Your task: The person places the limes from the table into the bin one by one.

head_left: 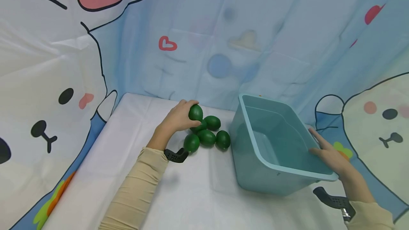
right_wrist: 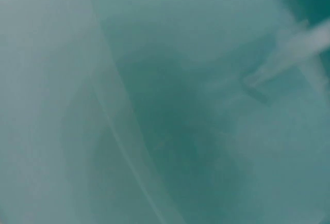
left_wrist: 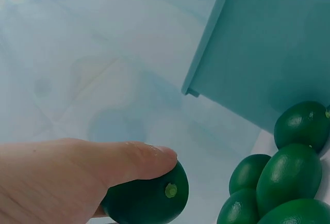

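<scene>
My left hand (head_left: 181,116) holds a smooth, dark green oval fruit (head_left: 195,113) between thumb and fingers, above a cluster of similar ones. In the left wrist view the thumb lies across the held fruit (left_wrist: 149,195), whose pale stem end shows. Several more green fruits (head_left: 207,138) lie close together on the white cloth, left of a teal plastic bin (head_left: 255,173). At the bin's right side, my right hand (head_left: 329,155) grips the rim, thumb on the inner side; the other fingers are partly hidden. The right wrist view shows only blurred teal plastic (right_wrist: 170,131).
A white cloth (head_left: 191,194) covers the tabletop. Behind it hangs a light blue printed curtain (head_left: 191,70), with cartoon bears at both sides. The bin's open top tilts toward the right, and its left wall stands beside the fruits.
</scene>
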`<action>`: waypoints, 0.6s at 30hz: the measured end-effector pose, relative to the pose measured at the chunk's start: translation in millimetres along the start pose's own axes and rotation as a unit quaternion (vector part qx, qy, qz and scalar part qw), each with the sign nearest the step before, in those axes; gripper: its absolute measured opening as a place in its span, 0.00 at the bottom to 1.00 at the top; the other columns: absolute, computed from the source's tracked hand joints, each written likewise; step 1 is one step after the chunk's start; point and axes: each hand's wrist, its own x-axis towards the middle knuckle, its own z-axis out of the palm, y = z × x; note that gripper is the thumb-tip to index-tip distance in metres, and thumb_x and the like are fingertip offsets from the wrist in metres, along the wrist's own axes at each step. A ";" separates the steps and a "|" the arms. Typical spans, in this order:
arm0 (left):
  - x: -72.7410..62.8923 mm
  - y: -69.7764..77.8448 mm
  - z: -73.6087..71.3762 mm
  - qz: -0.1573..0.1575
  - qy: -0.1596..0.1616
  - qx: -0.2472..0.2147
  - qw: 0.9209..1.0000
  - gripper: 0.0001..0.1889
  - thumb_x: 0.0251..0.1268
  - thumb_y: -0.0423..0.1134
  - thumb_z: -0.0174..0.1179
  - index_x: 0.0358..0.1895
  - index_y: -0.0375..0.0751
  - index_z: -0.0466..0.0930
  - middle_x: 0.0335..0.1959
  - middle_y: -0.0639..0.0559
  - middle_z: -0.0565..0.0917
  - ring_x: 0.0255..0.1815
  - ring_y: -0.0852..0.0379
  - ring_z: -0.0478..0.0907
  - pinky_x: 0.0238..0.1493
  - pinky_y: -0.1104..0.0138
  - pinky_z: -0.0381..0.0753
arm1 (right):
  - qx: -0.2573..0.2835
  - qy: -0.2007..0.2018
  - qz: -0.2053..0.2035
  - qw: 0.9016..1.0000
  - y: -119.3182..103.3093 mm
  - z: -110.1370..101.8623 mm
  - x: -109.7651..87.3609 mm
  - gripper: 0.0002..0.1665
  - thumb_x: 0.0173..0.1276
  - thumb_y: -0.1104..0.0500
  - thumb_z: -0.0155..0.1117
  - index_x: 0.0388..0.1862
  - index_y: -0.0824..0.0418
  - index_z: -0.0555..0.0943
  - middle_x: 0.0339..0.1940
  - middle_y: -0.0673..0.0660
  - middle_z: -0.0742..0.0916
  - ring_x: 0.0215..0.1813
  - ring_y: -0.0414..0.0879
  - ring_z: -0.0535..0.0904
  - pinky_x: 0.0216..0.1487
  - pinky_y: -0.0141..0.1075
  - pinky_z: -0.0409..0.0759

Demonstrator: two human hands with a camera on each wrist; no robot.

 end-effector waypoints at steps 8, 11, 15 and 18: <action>-2.3 5.4 -2.3 0.008 0.005 -0.013 1.000 0.39 0.58 0.51 0.65 0.72 0.56 0.58 0.66 0.43 0.63 0.57 0.43 0.73 0.54 0.50 0.76 | 0.008 0.000 -0.005 1.000 -0.7 -1.3 -2.1 0.44 0.76 0.56 0.41 0.75 0.48 0.25 0.72 0.80 0.47 0.64 0.84 0.57 0.49 0.72 0.68; -2.2 6.2 -2.1 0.012 0.010 -0.016 1.000 0.39 0.58 0.51 0.65 0.72 0.56 0.58 0.66 0.43 0.63 0.57 0.43 0.73 0.54 0.50 0.76 | 0.011 -0.001 -0.002 1.000 -1.7 -0.9 -2.1 0.44 0.75 0.56 0.41 0.75 0.47 0.25 0.73 0.80 0.46 0.64 0.84 0.56 0.50 0.73 0.66; -1.2 7.0 -0.7 0.015 0.018 -0.020 1.000 0.39 0.58 0.51 0.64 0.72 0.57 0.57 0.65 0.44 0.64 0.55 0.44 0.74 0.53 0.51 0.76 | 0.012 -0.001 -0.002 1.000 -1.8 -1.0 -2.9 0.44 0.75 0.56 0.41 0.75 0.47 0.25 0.73 0.79 0.46 0.64 0.84 0.55 0.50 0.73 0.65; -0.4 7.2 0.2 0.015 0.021 -0.023 0.999 0.39 0.58 0.52 0.64 0.72 0.57 0.57 0.64 0.44 0.64 0.54 0.44 0.74 0.53 0.51 0.76 | 0.010 -0.001 -0.004 1.000 -1.3 -1.7 -3.8 0.44 0.75 0.56 0.41 0.75 0.48 0.25 0.72 0.80 0.46 0.64 0.85 0.56 0.49 0.73 0.66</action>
